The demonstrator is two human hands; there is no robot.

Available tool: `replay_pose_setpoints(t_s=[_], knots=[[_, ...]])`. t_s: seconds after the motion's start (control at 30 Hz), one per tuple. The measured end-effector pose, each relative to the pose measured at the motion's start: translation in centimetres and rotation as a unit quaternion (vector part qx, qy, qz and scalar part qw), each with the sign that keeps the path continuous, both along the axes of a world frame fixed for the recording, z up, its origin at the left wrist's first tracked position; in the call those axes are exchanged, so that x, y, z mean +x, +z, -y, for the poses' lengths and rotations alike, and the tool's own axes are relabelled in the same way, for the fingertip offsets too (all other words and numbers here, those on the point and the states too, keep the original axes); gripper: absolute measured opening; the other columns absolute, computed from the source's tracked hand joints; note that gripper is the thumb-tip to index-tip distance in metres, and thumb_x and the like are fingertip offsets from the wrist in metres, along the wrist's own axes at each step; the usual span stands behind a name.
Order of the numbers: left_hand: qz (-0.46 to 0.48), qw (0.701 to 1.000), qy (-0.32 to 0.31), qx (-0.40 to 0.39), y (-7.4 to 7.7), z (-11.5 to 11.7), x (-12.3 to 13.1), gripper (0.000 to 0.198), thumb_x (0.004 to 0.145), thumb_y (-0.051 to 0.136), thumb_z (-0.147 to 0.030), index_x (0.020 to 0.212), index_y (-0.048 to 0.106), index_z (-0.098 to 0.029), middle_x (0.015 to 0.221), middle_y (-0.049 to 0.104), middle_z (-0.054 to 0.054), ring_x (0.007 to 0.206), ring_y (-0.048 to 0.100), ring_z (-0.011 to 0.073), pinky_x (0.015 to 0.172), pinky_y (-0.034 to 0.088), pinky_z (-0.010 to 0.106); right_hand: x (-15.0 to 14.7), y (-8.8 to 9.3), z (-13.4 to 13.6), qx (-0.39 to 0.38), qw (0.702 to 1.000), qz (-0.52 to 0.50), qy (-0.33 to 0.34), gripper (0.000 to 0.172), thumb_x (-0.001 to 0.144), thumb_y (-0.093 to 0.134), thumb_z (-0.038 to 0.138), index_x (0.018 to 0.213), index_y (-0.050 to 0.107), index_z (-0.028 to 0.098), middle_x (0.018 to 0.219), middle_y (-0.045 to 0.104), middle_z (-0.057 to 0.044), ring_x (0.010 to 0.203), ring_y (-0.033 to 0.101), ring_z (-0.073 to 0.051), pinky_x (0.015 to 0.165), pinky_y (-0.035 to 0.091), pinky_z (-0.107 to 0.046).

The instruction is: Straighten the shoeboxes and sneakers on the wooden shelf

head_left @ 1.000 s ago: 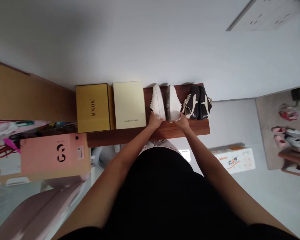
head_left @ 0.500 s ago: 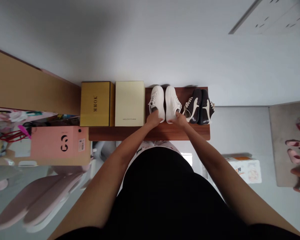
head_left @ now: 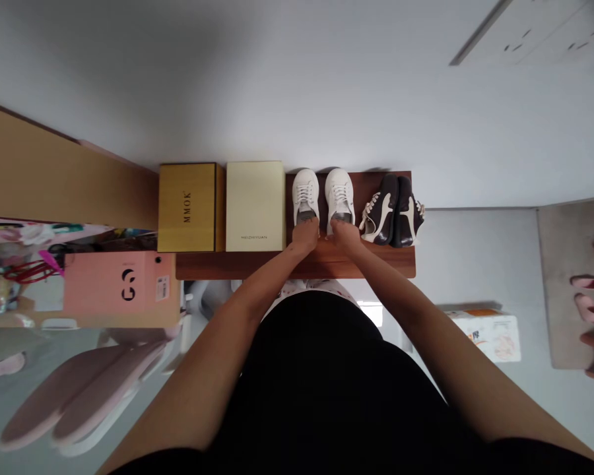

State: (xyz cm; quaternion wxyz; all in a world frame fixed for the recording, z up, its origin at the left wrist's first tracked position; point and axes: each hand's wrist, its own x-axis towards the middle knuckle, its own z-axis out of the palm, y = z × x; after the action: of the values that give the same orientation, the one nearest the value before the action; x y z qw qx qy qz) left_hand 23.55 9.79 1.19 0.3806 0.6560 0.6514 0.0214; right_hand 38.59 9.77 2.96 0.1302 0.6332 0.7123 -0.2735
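Note:
Two white sneakers stand side by side on a reddish-brown wooden shelf [head_left: 237, 265], toes toward the wall. My left hand [head_left: 305, 235] is closed on the heel of the left white sneaker [head_left: 305, 191]. The heel of the right white sneaker [head_left: 339, 190] is in the grip of my right hand [head_left: 344, 235]. Both sneakers show their laces and grey insoles facing up; my fingers cover the heels. Just right of my right hand rests a pair of dark brown shoes [head_left: 390, 208] with cream stripes, tipped onto their sides.
Left of the sneakers stand a cream box [head_left: 255, 204] and a gold box [head_left: 187, 208]. A pink box [head_left: 103, 282] sits lower left, above a pink cushioned chair [head_left: 79, 396]. The wall [head_left: 297, 79] rises behind the shelf. A white package [head_left: 492, 338] lies at the right.
Both white sneakers have turned from lying tilted on their sides to standing upright, tops up. My hands have stayed at their heels.

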Motion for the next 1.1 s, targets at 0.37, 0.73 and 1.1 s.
replay_pose_setpoints(t_s=[0.37, 0.73, 1.1], knots=[[0.014, 1.000, 0.004, 0.000, -1.0, 0.3, -0.6, 0.027, 0.094, 0.064, -0.024, 0.117, 0.060, -0.011, 0.121, 0.066, 0.024, 0.133, 0.057, 0.0375, 0.121, 0.034, 0.048, -1.5, -2.4, 0.2, 0.005, 1.000, 0.000, 0.009, 0.027, 0.092, 0.067, 0.024, 0.117, 0.065, 0.015, 0.115, 0.073, -0.021, 0.100, 0.072, -0.031, 0.087, 0.055, -0.038], [-0.008, 1.000, 0.002, 0.001, -0.6, 0.3, -0.4, 0.031, 0.090, 0.066, -0.015, 0.120, 0.059, -0.009, 0.123, 0.065, 0.024, 0.131, 0.057, 0.0370, 0.117, 0.037, 0.046, -0.2, -2.4, 1.2, 0.091, 0.992, -0.086, -0.032, 0.022, 0.096, 0.064, 0.028, 0.113, 0.066, 0.015, 0.119, 0.069, -0.017, 0.113, 0.061, -0.029, 0.100, 0.047, -0.037], [0.083, 0.980, -0.175, 0.043, 1.4, 0.8, 8.3, 0.026, 0.098, 0.057, -0.020, 0.123, 0.061, -0.014, 0.125, 0.068, 0.016, 0.124, 0.062, 0.0265, 0.110, 0.046, 0.036, 19.0, -3.3, 7.0, 0.247, 0.893, 0.007, -0.377, 0.058, 0.090, 0.062, 0.051, 0.130, 0.058, 0.009, 0.126, 0.064, -0.024, 0.123, 0.056, -0.038, 0.105, 0.044, -0.056]])
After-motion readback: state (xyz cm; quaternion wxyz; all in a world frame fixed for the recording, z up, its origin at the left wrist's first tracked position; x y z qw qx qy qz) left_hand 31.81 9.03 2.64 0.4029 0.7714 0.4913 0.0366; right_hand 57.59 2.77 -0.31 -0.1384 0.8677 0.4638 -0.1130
